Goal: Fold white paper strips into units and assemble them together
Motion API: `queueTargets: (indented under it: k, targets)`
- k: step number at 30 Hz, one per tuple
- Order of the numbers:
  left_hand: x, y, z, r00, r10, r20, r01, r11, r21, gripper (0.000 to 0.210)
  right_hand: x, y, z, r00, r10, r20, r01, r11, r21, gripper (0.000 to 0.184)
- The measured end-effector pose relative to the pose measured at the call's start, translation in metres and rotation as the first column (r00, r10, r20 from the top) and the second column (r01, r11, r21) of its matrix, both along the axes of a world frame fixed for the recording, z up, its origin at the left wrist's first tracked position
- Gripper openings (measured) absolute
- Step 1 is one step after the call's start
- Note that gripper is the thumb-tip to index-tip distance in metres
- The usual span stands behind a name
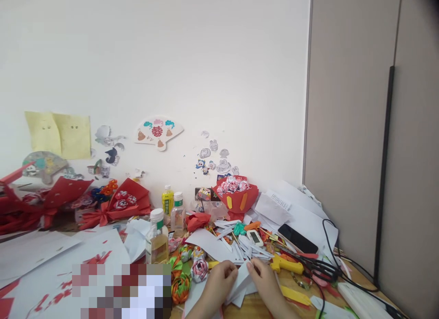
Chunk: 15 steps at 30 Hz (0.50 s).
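Note:
Between my two hands is a piece of white paper (pixel 242 278) that looks folded, held low over the table. My left hand (pixel 222 280) is closed on its left side, thumb and fingers pinched together. At the upper right edge, my right hand (pixel 263 277) pinches the same paper with thumb and forefinger. More white sheets lie beneath. Just beyond my fingers is a heap of white paper strips (pixel 236 250). A red-and-white paper rose (pixel 199 269) and an orange-and-green paper flower (pixel 180 286) lie left of my left hand. A yellow glue gun (pixel 286 264) rests right of my right hand.
A bottle of pale liquid (pixel 158 246), a smaller bottle (pixel 178 213) and a yellow-labelled bottle (pixel 168 200) stand left of centre. A red bouquet (pixel 236 195) sits against the wall. A phone (pixel 297 239) and black cables (pixel 318 268) lie right. The lower left is pixelated.

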<state>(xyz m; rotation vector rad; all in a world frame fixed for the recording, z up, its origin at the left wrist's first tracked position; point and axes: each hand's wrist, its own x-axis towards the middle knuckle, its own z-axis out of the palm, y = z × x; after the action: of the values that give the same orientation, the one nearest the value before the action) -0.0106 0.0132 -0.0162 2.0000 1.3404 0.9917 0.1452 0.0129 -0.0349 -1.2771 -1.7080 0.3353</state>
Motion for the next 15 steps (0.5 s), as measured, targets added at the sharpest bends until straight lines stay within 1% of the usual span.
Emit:
queueTargets:
  k: [2, 4, 5, 8, 10, 11, 13, 15]
  targets:
    - [0.0, -0.01, 0.008, 0.99, 0.013, -0.138, -0.006, 0.999, 0.051, 0.024, -0.001, 0.001, -0.002, 1.0, -0.006, 0.014, 0.006, 1.0, 0.003, 0.032]
    - [0.0, -0.02, 0.016, 0.959, 0.039, -0.28, -0.005, 0.993, 0.119, 0.028, -0.003, 0.001, -0.003, 1.0, -0.002, 0.018, 0.002, 1.0, 0.013, 0.032]
    - [0.001, -0.024, 0.019, 0.94, 0.056, -0.337, -0.013, 0.991, 0.13, 0.029, -0.004, 0.0, -0.004, 1.0, 0.004, 0.02, -0.004, 1.0, 0.021, 0.031]
    - [0.003, -0.029, 0.023, 0.897, 0.083, -0.433, -0.028, 0.991, 0.132, 0.027, -0.007, -0.002, -0.003, 1.0, 0.011, 0.021, -0.012, 0.999, 0.04, 0.031]
    - [0.004, -0.028, 0.021, 0.901, 0.067, -0.428, -0.016, 0.993, 0.121, 0.026, -0.009, -0.003, -0.002, 1.0, 0.001, 0.013, -0.001, 0.999, 0.052, 0.03]
    - [0.003, -0.026, 0.02, 0.917, 0.043, -0.398, 0.003, 0.994, 0.114, 0.026, -0.009, -0.004, -0.001, 1.0, -0.005, 0.005, 0.004, 0.998, 0.059, 0.031]
    - [0.003, -0.023, 0.017, 0.958, -0.02, -0.285, 0.049, 0.994, 0.094, 0.028, -0.009, -0.006, 0.001, 1.0, -0.009, -0.018, 0.01, 0.997, 0.075, 0.032]
    - [0.004, -0.02, 0.013, 0.986, -0.07, -0.153, 0.079, 0.996, 0.052, 0.027, -0.009, -0.007, 0.003, 0.999, 0.018, -0.039, -0.015, 0.996, 0.082, 0.034]
